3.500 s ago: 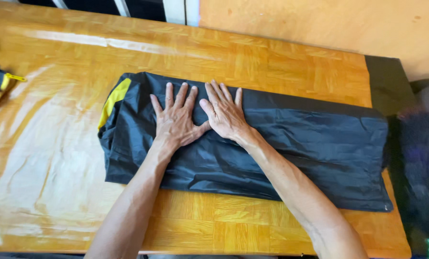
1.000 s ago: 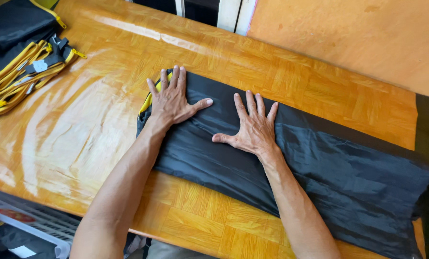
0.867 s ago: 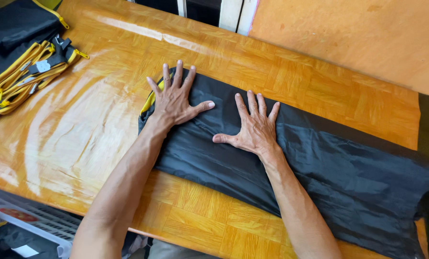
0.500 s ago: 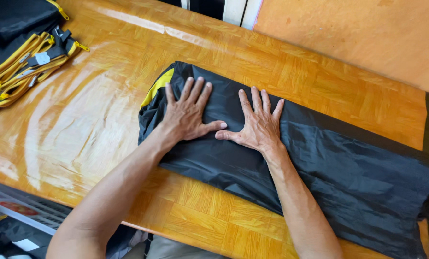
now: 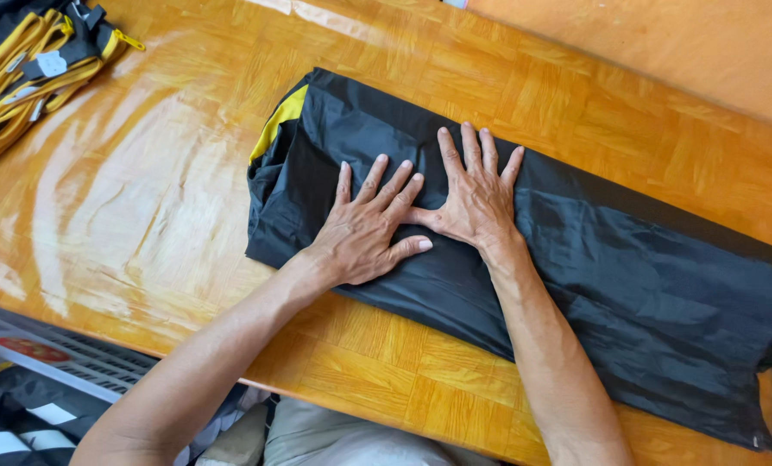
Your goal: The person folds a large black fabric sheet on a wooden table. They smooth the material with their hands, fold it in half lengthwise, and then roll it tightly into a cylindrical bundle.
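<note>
The folded black fabric [image 5: 524, 250] is lying on the wooden table [image 5: 144, 216], its long axis running from 10 o'clock to 4 o'clock. Both hands are pressing flat, fingers spread, gripping nothing: left hand [image 5: 364, 229] nearer the yellow-trimmed 10 o'clock end, right hand [image 5: 476, 198] touching it at 2 o'clock.

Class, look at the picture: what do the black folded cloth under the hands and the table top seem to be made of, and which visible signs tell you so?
Black folded cloth: probably thin synthetic fabric such as nylon; it has a faint sheen and fine crinkles, with a yellow panel at one end. Table top: wood parquet blocks under a glossy varnish or clear film; the small-block grain pattern and bright reflections show it.
</note>
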